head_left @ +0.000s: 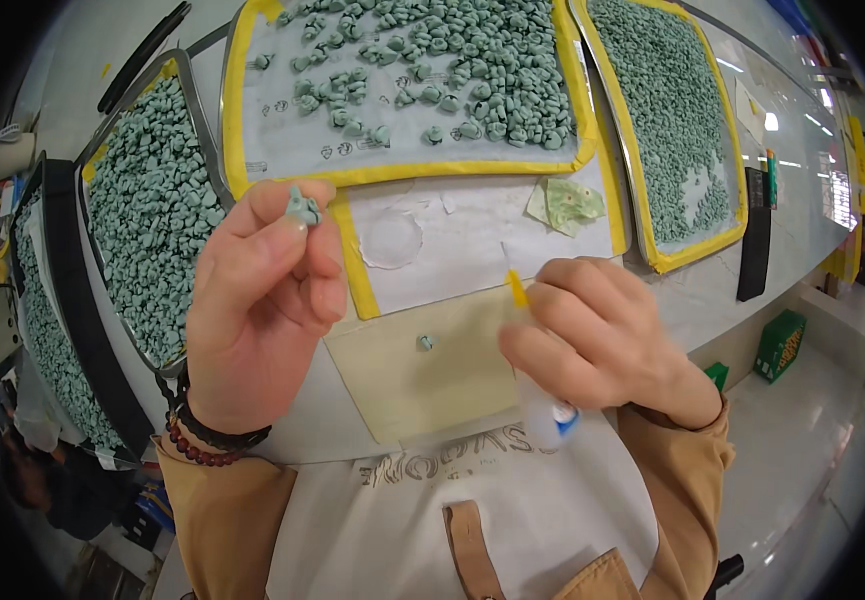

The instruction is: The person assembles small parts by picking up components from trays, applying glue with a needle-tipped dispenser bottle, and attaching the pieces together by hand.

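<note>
Between thumb and fingertips, my left hand [264,300] pinches a small grey-green molded piece [303,207], raised above the work surface. My right hand [597,335] is closed around a small translucent squeeze bottle [550,412] with a yellow neck and a thin needle tip pointing up and away from me. The bottle is slightly blurred, and fingers cover much of it. Needle and held piece are well apart. One more small grey-green piece [426,342] lies on a pale yellow card [382,390] between my hands.
A yellow-taped tray [412,172] of loose green pieces stands ahead. Other full trays flank it: one at left [197,100], one at right [692,258]. A crumpled green paper [566,205] and a round clear patch [390,240] lie on the white sheet.
</note>
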`<state>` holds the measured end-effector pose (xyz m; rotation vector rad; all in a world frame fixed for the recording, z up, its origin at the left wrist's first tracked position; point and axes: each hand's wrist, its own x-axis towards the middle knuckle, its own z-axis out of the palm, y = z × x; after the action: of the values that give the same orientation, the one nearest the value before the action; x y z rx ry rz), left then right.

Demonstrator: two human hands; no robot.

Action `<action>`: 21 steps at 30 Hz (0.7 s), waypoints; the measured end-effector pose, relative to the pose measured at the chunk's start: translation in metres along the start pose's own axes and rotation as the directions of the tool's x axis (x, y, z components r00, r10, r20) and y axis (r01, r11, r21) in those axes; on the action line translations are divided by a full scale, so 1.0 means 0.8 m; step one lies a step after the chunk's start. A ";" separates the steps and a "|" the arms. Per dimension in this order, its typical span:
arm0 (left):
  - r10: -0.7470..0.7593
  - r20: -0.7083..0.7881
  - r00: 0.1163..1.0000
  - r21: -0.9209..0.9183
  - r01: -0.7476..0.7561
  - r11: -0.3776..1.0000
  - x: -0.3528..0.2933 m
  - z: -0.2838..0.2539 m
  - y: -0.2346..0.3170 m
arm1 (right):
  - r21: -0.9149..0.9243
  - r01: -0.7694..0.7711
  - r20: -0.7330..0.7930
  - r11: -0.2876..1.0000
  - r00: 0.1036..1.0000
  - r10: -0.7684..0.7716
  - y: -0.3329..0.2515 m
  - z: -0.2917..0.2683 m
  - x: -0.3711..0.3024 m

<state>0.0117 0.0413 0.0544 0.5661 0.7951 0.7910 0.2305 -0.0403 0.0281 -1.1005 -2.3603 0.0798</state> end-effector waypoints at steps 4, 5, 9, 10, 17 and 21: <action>-0.031 0.028 0.999 0.016 0.030 0.999 0.002 -0.002 -0.001 | -0.105 0.028 0.159 0.994 0.987 -0.011 0.002 0.038 -0.025; -0.028 0.021 0.999 0.023 0.027 0.999 0.002 -0.003 -0.001 | -0.150 0.039 0.170 0.988 0.985 -0.013 0.000 0.040 -0.026; -0.022 0.025 0.999 0.053 0.020 0.998 0.004 -0.001 -0.002 | 0.012 -0.043 -0.111 0.999 0.993 0.044 -0.020 -0.012 0.014; -0.025 0.042 0.999 0.068 0.022 0.997 0.006 0.000 -0.003 | 0.120 -0.015 -0.247 0.993 0.968 0.044 -0.027 -0.024 0.021; -0.037 0.098 0.994 0.068 0.031 0.997 0.004 -0.004 -0.006 | 0.537 -0.176 -0.061 0.825 0.967 0.247 -0.063 -0.098 0.050; -0.045 0.040 0.998 0.031 0.043 0.999 0.006 -0.004 -0.007 | 0.635 0.185 -0.341 0.750 0.938 0.057 -0.030 -0.072 0.028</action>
<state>0.0138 0.0422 0.0463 0.5877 0.7800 0.7260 0.2296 -0.0493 0.0940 -0.6090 -1.8110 0.6070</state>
